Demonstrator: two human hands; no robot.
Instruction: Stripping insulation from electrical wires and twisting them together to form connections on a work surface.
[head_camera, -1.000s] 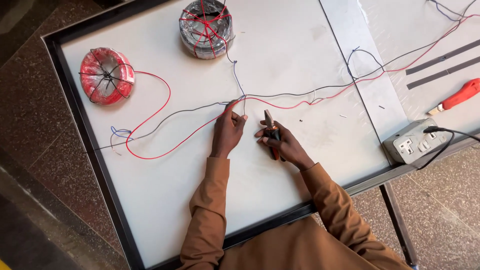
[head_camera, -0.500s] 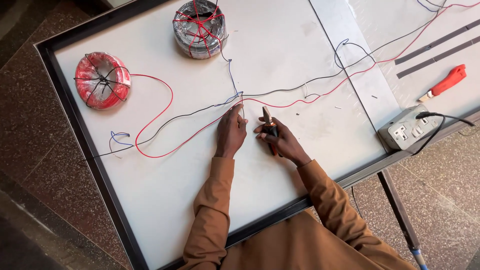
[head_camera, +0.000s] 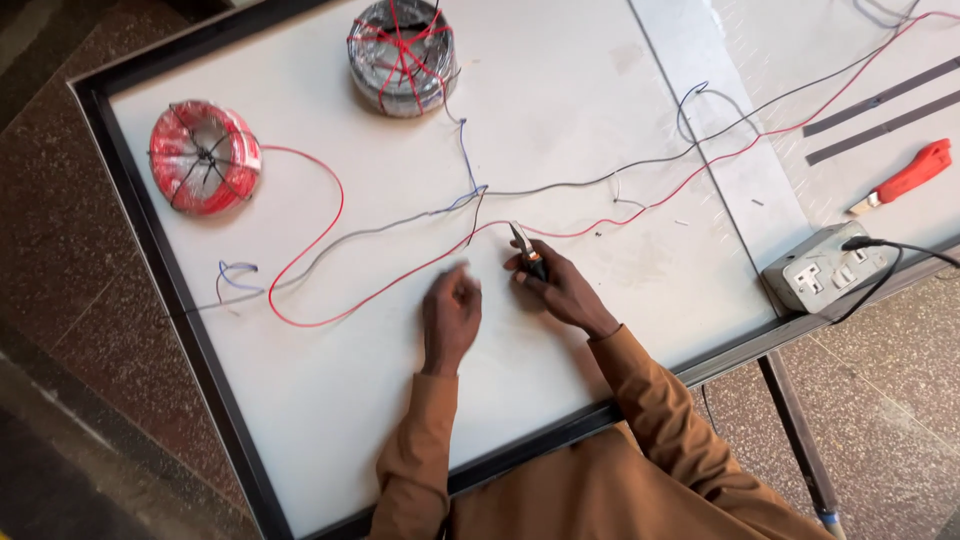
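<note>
A white table (head_camera: 560, 120) with a dark frame stands on a brown stone floor (head_camera: 60, 130). The right hand (head_camera: 560, 290) is closed around small pliers (head_camera: 527, 250), just beside the red wire (head_camera: 400, 280) near the table's middle. The left hand (head_camera: 450, 315) rests near it, fingers loosely curled and holding nothing. A red wire coil (head_camera: 203, 157) lies toward the table's left edge.
</note>
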